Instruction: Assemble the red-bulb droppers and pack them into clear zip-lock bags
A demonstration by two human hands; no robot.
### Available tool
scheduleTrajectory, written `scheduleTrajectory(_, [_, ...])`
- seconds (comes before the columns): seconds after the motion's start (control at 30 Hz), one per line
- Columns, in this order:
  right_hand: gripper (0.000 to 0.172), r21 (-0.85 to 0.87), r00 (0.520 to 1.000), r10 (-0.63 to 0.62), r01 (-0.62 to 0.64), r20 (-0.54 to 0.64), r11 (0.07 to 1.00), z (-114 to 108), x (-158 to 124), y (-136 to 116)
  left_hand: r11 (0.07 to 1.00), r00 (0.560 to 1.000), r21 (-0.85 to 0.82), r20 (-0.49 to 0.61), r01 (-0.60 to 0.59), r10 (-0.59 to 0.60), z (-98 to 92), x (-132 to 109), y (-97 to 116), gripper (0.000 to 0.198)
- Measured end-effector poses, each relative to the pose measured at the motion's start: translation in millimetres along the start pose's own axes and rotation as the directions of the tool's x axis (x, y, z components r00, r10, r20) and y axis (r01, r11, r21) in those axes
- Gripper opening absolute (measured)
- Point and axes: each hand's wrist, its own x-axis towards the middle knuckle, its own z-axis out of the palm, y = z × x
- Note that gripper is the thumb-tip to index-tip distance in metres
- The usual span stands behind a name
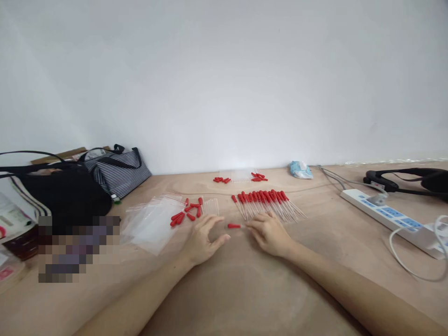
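Observation:
My right hand [269,233] is closed, its fingertips pinching the clear tube end of a dropper. The dropper's red rubber bulb [234,226] points left, toward my other hand. Apart from it, my left hand [205,239] is open, thumb and fingers spread, holding nothing. Just beyond my right hand lies a row of droppers [262,198] with red bulbs and thin clear tubes. Loose red bulbs [180,218] are scattered beyond my left hand, beside a group of bare clear tubes [210,206].
Clear plastic bags [150,224] lie left of the loose bulbs. More red bulbs [259,177] and tubes rest by the wall. A tissue pack [301,170], power strip [388,217] with cables and black headset [402,179] are on the right. Bags [121,172] stand at left.

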Motion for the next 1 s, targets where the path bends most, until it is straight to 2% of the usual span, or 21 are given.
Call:
scheduleTrajectory(0.07, [0.022, -0.010, 0.973, 0.194, -0.197, -0.125, 0.980, 1, 9, 12, 0.979, 0.991, 0.182, -0.110, 0.091, -0.072, -8.2, -1, -15, 0.026])
scheduleTrajectory(0.13, [0.024, -0.018, 0.898, 0.377, -0.391, -0.225, 0.920, 3, 22, 23, 0.922, 0.972, 0.327, -0.176, 0.209, -0.158, -15.1, -2, -28, 0.021])
scheduleTrajectory(0.2, [0.024, -0.053, 0.829, 0.495, -0.524, -0.261, 0.850, 7, 36, 30, 0.851, 0.950, 0.428, -0.200, 0.305, -0.240, -19.8, -3, -38, 0.021])
scheduleTrajectory(0.27, [0.022, -0.117, 0.795, 0.551, -0.591, -0.254, 0.798, 11, 45, 33, 0.790, 0.931, 0.493, -0.205, 0.365, -0.302, -22.3, -4, -43, 0.024])
scheduleTrajectory(0.4, [0.022, -0.220, 0.812, 0.549, -0.583, -0.199, 0.783, 18, 50, 34, 0.741, 0.913, 0.536, -0.190, 0.405, -0.361, -22.3, -4, -48, 0.024])
scheduleTrajectory(0.5, [0.024, -0.235, 0.837, 0.506, -0.545, -0.207, 0.805, 19, 50, 26, 0.754, 0.924, 0.535, -0.193, 0.381, -0.330, -19.1, 1, -50, 0.022])
scheduleTrajectory(0.6, [0.024, -0.174, 0.877, 0.452, -0.477, -0.164, 0.861, 21, 60, 6, 0.759, 0.932, 0.542, -0.213, 0.362, -0.293, -14.2, 8, -54, 0.025])
scheduleTrajectory(0.67, [0.023, -0.077, 0.884, 0.464, -0.467, -0.051, 0.881, 26, 74, -13, 0.760, 0.932, 0.540, -0.213, 0.362, -0.293, -11.0, 12, -56, 0.027])
scheduleTrajectory(0.73, [0.024, 0.013, 0.832, 0.551, -0.553, 0.060, 0.833, 34, 91, -30, 0.765, 0.930, 0.530, -0.208, 0.367, -0.302, -8.6, 14, -58, 0.025])
scheduleTrajectory(0.83, [0.029, 0.031, 0.771, 0.627, -0.633, 0.106, 0.773, 48, 115, -47, 0.774, 0.925, 0.507, -0.221, 0.381, -0.310, -7.7, 13, -60, 0.020])
scheduleTrajectory(1.0, [0.027, 0.037, 0.702, 0.692, -0.706, 0.168, 0.707, 63, 136, -49, 0.818, 0.894, 0.408, -0.363, 0.405, -0.262, -10.2, 9, -60, 0.014])
